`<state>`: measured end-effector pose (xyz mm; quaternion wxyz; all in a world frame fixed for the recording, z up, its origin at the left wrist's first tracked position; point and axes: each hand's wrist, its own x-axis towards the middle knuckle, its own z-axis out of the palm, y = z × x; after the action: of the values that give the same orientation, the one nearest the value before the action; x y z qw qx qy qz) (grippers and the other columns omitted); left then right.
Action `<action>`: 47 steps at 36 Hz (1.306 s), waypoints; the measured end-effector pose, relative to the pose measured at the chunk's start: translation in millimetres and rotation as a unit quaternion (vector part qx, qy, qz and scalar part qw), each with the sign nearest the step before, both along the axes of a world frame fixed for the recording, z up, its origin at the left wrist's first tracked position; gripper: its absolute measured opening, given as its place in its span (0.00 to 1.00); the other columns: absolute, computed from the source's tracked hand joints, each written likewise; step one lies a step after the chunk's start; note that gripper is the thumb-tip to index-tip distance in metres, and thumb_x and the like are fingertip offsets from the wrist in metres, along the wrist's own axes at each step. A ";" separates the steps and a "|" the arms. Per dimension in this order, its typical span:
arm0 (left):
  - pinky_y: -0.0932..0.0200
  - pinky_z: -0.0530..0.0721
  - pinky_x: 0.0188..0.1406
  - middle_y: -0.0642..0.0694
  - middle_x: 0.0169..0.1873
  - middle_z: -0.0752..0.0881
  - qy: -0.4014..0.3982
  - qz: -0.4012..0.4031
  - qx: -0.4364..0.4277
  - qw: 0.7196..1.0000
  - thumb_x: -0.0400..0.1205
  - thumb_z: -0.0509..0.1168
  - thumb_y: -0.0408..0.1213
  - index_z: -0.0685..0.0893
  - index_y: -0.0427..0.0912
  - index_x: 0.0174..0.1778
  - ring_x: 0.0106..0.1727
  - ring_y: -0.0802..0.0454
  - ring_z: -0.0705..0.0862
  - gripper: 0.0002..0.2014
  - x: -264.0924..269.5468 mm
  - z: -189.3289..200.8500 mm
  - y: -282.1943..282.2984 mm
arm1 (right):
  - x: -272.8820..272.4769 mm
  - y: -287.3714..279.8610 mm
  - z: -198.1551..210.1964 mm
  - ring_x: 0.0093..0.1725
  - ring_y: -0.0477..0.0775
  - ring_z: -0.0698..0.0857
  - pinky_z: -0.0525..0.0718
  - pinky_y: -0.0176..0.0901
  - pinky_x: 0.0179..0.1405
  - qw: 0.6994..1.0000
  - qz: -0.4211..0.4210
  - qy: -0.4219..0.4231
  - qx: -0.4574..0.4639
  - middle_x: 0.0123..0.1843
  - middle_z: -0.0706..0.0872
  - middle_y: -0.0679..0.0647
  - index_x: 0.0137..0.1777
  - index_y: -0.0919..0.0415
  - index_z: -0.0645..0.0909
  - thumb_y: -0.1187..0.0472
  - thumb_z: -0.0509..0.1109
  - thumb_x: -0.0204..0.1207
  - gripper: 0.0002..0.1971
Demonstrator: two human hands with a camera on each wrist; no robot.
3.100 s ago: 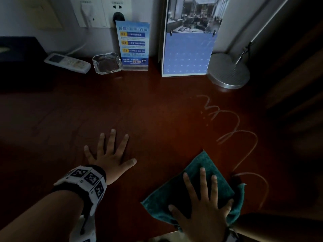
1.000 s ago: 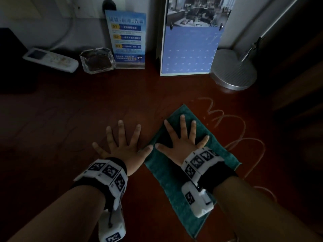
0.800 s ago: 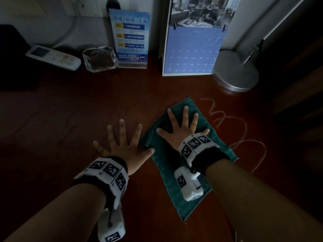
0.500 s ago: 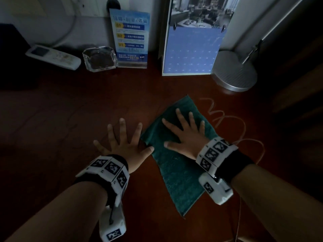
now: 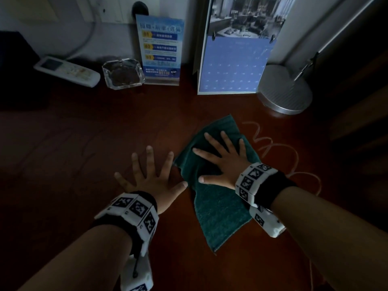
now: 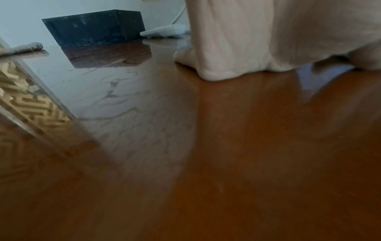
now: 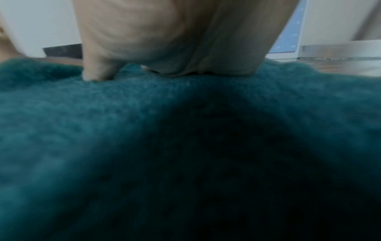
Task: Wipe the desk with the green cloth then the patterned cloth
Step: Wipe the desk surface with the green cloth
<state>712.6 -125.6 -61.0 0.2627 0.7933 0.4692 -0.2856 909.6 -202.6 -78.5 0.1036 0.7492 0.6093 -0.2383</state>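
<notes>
Both my hands lie flat with fingers spread: my right hand [image 5: 222,162] presses the green cloth [image 5: 218,206], my left hand [image 5: 151,179] rests on the bare desk [image 5: 84,143] beside it. Only my left wrist view shows a black box [image 6: 94,27] far left. Near centre, the cloth's long axis runs near-to-far, its far end bunched.

both forearms are bare; each wrist wears a black band [image 5: 144,198] with white tag-printed blocks [image 5: 251,181] and a white camera unit.
</notes>
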 end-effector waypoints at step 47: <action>0.19 0.36 0.69 0.51 0.73 0.16 0.000 -0.002 0.001 1.000 0.73 0.42 0.76 0.23 0.72 0.72 0.76 0.39 0.20 0.40 0.4 -5.4 2.8 | 58.4 4.1 16.2 0.80 0.55 0.26 0.34 0.71 0.78 0.996 -0.061 -0.045 -0.039 0.80 0.22 0.44 0.77 0.27 0.32 0.25 0.52 0.71 0.40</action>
<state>713.1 -122.8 -66.4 0.2614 0.7944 0.4682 -0.2854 968.0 -198.5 -62.3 0.1452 0.7907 0.5470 -0.2333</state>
